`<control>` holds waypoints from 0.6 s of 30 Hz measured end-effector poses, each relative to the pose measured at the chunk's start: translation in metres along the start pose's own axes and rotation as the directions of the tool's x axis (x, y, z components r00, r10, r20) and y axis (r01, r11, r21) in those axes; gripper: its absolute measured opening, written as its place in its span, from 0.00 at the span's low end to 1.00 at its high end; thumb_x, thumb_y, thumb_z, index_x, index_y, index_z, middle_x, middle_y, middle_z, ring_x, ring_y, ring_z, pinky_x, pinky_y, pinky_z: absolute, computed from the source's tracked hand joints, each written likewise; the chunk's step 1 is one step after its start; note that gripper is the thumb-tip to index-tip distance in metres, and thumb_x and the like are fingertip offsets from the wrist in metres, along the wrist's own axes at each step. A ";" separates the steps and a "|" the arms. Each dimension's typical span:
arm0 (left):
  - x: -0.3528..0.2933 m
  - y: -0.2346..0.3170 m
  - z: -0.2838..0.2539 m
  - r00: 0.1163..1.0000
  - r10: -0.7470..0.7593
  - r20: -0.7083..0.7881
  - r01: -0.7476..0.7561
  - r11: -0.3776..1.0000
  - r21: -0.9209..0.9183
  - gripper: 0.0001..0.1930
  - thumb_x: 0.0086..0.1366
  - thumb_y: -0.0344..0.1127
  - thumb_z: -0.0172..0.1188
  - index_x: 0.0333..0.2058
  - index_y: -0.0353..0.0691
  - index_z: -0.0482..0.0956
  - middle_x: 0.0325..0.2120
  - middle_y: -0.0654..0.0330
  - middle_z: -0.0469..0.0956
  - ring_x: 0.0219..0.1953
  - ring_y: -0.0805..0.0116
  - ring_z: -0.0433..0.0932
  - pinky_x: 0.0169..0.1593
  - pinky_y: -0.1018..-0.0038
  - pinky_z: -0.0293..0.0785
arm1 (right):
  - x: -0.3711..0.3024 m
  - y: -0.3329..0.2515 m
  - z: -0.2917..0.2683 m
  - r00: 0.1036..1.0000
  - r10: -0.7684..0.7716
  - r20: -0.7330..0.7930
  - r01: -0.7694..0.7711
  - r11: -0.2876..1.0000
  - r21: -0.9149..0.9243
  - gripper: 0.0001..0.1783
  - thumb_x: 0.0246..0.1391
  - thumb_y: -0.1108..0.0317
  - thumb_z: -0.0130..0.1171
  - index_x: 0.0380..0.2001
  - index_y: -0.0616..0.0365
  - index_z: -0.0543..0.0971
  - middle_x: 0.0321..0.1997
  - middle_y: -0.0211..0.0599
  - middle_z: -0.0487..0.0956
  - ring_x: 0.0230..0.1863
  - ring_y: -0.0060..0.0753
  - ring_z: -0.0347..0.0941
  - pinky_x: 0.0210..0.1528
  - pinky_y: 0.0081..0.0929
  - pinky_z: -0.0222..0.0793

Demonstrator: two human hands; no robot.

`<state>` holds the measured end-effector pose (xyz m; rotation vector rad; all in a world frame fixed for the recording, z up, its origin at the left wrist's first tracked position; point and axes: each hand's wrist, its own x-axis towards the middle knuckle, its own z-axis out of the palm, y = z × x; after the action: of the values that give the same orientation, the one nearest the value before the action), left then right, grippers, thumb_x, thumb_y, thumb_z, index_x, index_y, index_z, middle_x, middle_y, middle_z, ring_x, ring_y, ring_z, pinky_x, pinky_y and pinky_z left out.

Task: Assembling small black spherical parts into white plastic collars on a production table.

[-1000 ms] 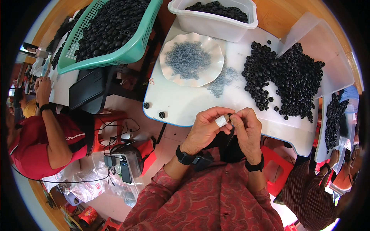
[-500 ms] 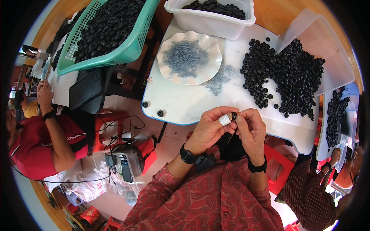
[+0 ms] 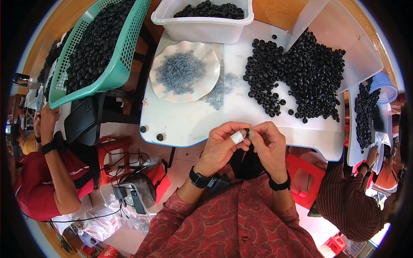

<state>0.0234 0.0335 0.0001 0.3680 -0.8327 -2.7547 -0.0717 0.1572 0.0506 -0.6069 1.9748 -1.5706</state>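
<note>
My left hand (image 3: 220, 146) and my right hand (image 3: 270, 145) meet just off the table's near edge. Both are closed in a pinch on one small black round part (image 3: 247, 132), mostly covered by the fingertips. White tape wraps a digit of my left hand. Beyond my right hand lies a big heap of black round parts with holes (image 3: 312, 79). Ahead and to the left, a white wavy-rimmed plate (image 3: 211, 88) holds many tiny clear-grey pieces (image 3: 180, 71), and more of these are scattered beside it. Two single black parts (image 3: 160, 137) sit by the left table edge.
A white tub (image 3: 202, 32) and a green basket (image 3: 118, 71), both filled with black parts, stand beyond and left. A tipped clear bin (image 3: 361, 47) borders the heap. Co-workers sit at left (image 3: 56, 180) and right (image 3: 350, 202). Red stools (image 3: 305, 180) and cables are below.
The whole view has shifted, so the table and its contents appear farther left. My hands keep pinching the small part, and the right fingertips have come closer over it.
</note>
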 end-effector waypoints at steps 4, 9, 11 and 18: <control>0.001 0.000 0.002 0.999 -0.039 -0.015 0.038 0.998 -0.040 0.13 0.69 0.27 0.57 0.50 0.30 0.77 0.39 0.54 0.80 0.37 0.72 0.80 0.39 0.77 0.80 | 0.003 0.030 -0.022 0.938 -0.131 -0.321 0.090 0.986 -0.140 0.03 0.60 0.74 0.60 0.36 0.62 0.77 0.29 0.23 0.75 0.28 0.11 0.67 0.29 0.14 0.64; 0.001 -0.001 0.001 0.999 -0.039 -0.022 0.038 0.999 -0.022 0.14 0.69 0.28 0.57 0.51 0.30 0.77 0.40 0.53 0.80 0.36 0.72 0.80 0.39 0.77 0.80 | 0.018 0.031 -0.049 0.846 -0.381 -0.372 0.110 0.808 -0.578 0.08 0.56 0.78 0.61 0.41 0.64 0.78 0.35 0.35 0.74 0.22 0.20 0.66 0.26 0.19 0.65; 0.001 -0.002 0.000 0.999 -0.040 -0.017 0.040 0.999 -0.031 0.14 0.69 0.28 0.57 0.51 0.30 0.76 0.40 0.53 0.80 0.37 0.72 0.80 0.39 0.77 0.80 | 0.023 0.037 -0.050 0.859 -0.375 -0.349 0.116 0.807 -0.579 0.09 0.56 0.78 0.61 0.41 0.64 0.79 0.37 0.37 0.73 0.21 0.21 0.66 0.25 0.20 0.65; 0.000 -0.004 0.001 1.000 -0.015 -0.017 0.015 1.000 -0.016 0.14 0.69 0.28 0.57 0.51 0.30 0.76 0.40 0.53 0.80 0.37 0.72 0.80 0.39 0.77 0.80 | 0.034 0.048 -0.052 0.854 -0.420 -0.307 0.158 0.772 -0.615 0.09 0.54 0.77 0.64 0.39 0.62 0.80 0.37 0.39 0.71 0.22 0.23 0.68 0.23 0.21 0.64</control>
<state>0.0225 0.0368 -0.0013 0.3960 -0.8065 -2.7665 -0.1321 0.1838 0.0086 -0.9052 2.8614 -1.3412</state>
